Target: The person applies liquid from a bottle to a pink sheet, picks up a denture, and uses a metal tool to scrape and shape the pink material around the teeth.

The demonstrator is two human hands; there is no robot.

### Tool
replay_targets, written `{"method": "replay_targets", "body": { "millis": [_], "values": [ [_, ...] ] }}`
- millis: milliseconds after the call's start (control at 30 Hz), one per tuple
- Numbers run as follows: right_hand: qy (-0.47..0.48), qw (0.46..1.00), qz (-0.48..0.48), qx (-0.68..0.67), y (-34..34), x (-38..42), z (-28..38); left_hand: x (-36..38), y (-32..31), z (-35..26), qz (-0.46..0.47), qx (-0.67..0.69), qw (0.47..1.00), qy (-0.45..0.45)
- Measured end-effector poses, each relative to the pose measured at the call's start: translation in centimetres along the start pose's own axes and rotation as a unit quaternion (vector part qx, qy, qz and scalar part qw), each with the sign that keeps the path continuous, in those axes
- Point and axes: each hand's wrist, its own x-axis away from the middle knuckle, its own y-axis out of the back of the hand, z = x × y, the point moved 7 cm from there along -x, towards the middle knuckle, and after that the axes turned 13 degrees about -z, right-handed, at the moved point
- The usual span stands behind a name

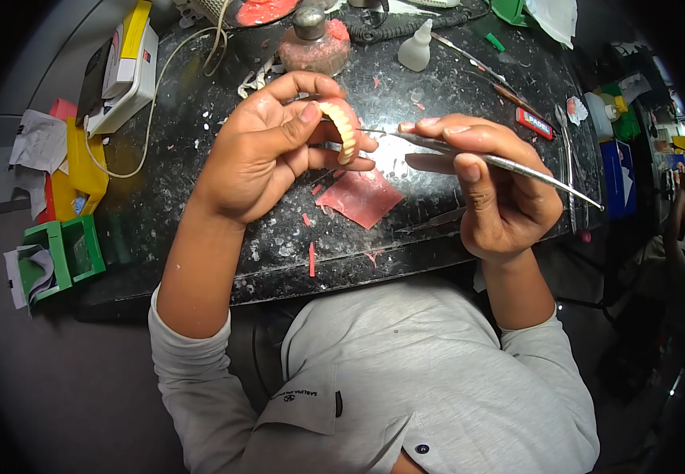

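My left hand (pixel 259 142) is closed around a denture (pixel 344 130), a curved row of cream teeth on a pink base, with the thumb pressed near its upper end. Between the fingers and thumb of my right hand (pixel 504 178) lies a slim metal dental instrument (pixel 536 174). Its thin tip points left and reaches the denture's pink side; whether it touches cannot be made out. A pink wax sheet (pixel 361 195) lies on the bench below the denture, with narrow wax scraps (pixel 312 259) around it.
Behind my hands stand a wax-smeared glass jar with metal cap (pixel 315 51) and a white dropper bottle (pixel 414 49). Several tools and a red label-like piece (pixel 534 124) lie right on the black bench (pixel 200 182). A white box (pixel 127 83) and green holder (pixel 62 251) are left.
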Motion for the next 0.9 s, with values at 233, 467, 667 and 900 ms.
{"method": "replay_targets", "body": {
  "millis": [233, 467, 667, 900],
  "values": [
    [0.007, 0.999, 0.012, 0.031, 0.00, 0.06, -0.08, 0.05, -0.07, 0.01, -0.008, -0.005, 1.000, 0.002],
    [0.001, 0.999, 0.017, 0.043, -0.17, 0.01, -0.19, -0.07, 0.07, 0.10, -0.014, -0.013, 1.000, 0.003],
    [-0.021, 0.999, -0.010, 0.032, 0.05, 0.16, -0.36, -0.03, 0.05, 0.00, -0.020, -0.019, 1.000, -0.002],
    [-0.023, 0.998, -0.017, 0.049, 0.11, 0.15, -0.23, -0.13, 0.03, 0.02, -0.015, 0.006, 1.000, -0.006]
  ]
}}
